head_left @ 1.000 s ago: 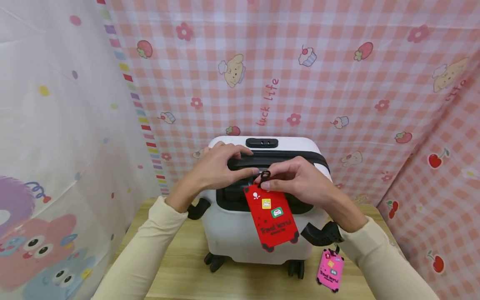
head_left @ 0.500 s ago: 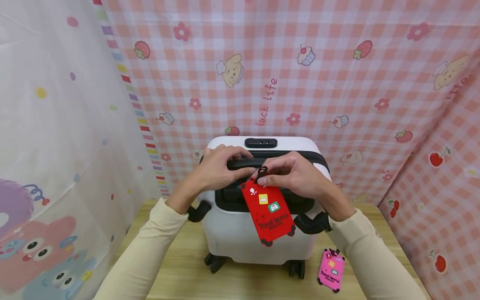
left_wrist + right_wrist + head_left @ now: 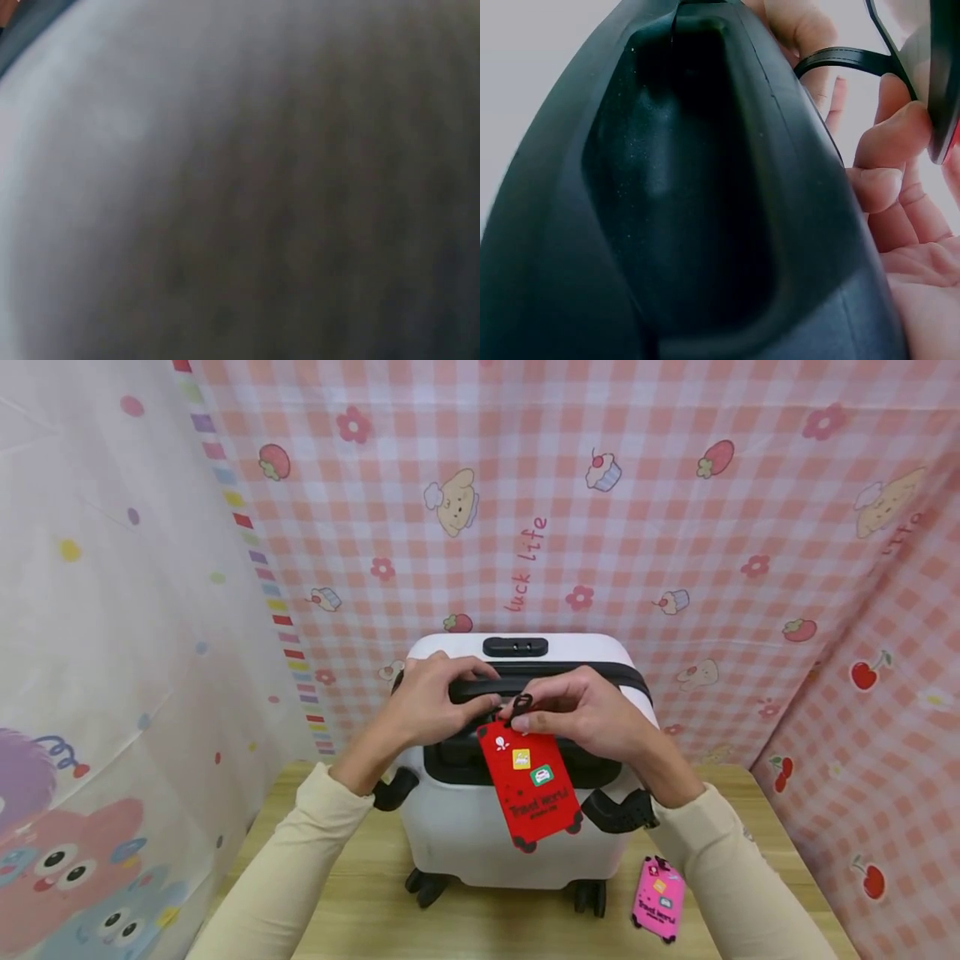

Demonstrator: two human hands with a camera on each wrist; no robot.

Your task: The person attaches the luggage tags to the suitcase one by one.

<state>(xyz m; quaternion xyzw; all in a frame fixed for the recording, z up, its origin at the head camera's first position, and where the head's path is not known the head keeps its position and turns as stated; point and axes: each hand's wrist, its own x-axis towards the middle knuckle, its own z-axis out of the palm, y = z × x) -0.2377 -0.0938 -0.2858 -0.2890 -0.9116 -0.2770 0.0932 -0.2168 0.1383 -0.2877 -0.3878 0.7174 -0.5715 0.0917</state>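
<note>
The right hand point(image 3: 588, 714) pinches the black strap point(image 3: 521, 703) of the red luggage tag point(image 3: 536, 793), which hangs before the white suitcase point(image 3: 517, 843). The left hand point(image 3: 431, 697) spans the black handle point(image 3: 504, 685); whether it grips is unclear. The suitcase stands on wood-grain tabletop point(image 3: 345, 902); a pink tag point(image 3: 660, 902) lies nearby. Printed curtains point(image 3: 645, 543) surround the table. The right wrist view adds the strap's curved underside; the left shows only blur. The suitcase's inside is hidden.
</note>
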